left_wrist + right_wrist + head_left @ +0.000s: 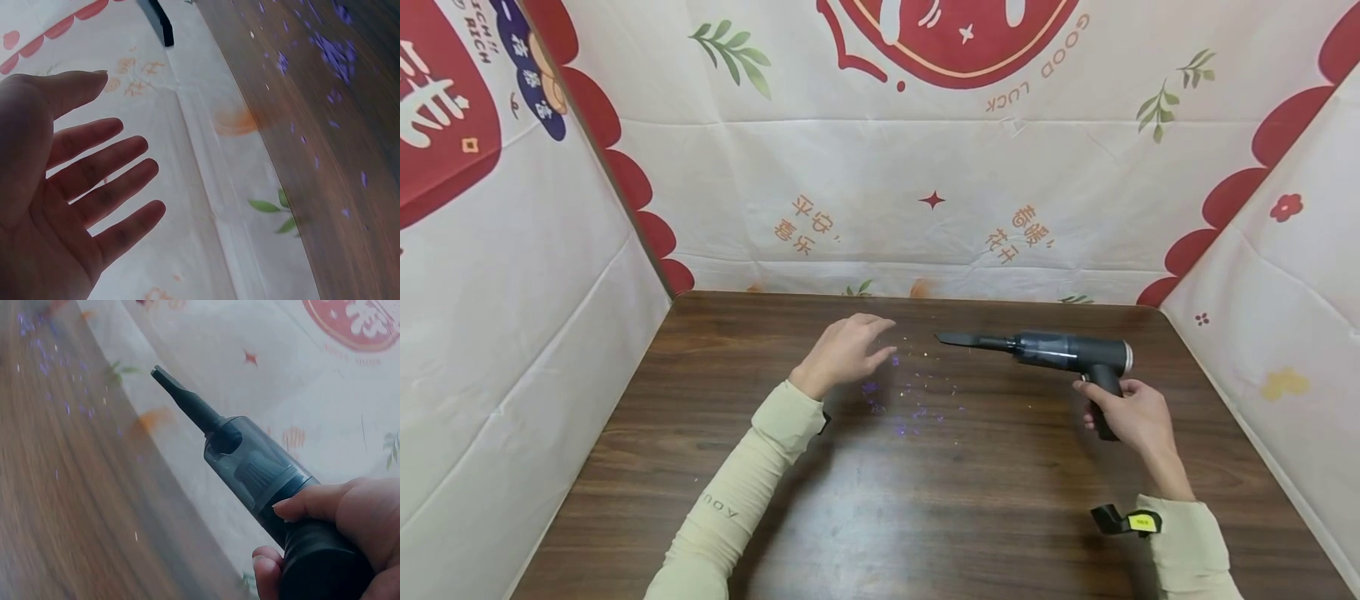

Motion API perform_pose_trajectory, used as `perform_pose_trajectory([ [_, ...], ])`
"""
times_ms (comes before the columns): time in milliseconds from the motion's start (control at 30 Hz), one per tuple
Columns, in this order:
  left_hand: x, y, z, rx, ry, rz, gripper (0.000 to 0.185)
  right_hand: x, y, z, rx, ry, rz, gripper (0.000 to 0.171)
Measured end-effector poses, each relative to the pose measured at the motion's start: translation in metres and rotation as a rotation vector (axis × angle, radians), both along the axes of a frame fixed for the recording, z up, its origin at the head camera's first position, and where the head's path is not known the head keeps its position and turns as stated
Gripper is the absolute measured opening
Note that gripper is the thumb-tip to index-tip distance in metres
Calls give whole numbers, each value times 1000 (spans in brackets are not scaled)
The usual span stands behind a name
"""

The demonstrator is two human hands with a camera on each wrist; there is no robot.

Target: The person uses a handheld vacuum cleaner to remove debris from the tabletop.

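My right hand (1138,417) grips the handle of a black handheld vacuum cleaner (1067,352), fingers wrapped round it. Its narrow nozzle (187,400) points left, and a pleated filter (265,475) shows through the clear dust cup in the right wrist view. My left hand (847,354) hovers over the table with fingers spread and nothing in them; in the left wrist view its palm (56,231) is bare. Small purple scraps (917,412) lie scattered on the wood between the two hands, the thickest clump (337,56) showing in the left wrist view.
The dark wooden table (865,533) reaches back to a white printed cloth (880,167) that hangs behind it. More cloth walls the left (512,350) and right (1285,317) sides. A few pale specks lie among the purple scraps.
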State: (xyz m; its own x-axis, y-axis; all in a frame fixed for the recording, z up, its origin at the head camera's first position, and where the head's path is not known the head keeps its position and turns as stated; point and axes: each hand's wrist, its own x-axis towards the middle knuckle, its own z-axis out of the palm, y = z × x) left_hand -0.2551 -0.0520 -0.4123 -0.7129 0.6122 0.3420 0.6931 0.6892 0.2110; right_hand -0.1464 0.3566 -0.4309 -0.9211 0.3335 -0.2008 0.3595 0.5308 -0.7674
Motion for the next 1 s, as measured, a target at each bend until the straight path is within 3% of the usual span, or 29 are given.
perform_pose_trajectory([
  [333, 1, 16, 2, -49, -11, -47, 45, -4, -37, 13, -27, 16, 87, 67],
  [667, 0, 25, 0, -149, -70, -45, 47, -7, -66, 26, -34, 36, 153, 70],
  [833, 2, 27, -1, -169, -91, -62, 31, -8, -75, 28, -35, 62, 161, 71],
  [1000, 4, 27, 2, -195, -34, -61, 17, -8, -80, 30, -63, 57, 157, 71],
])
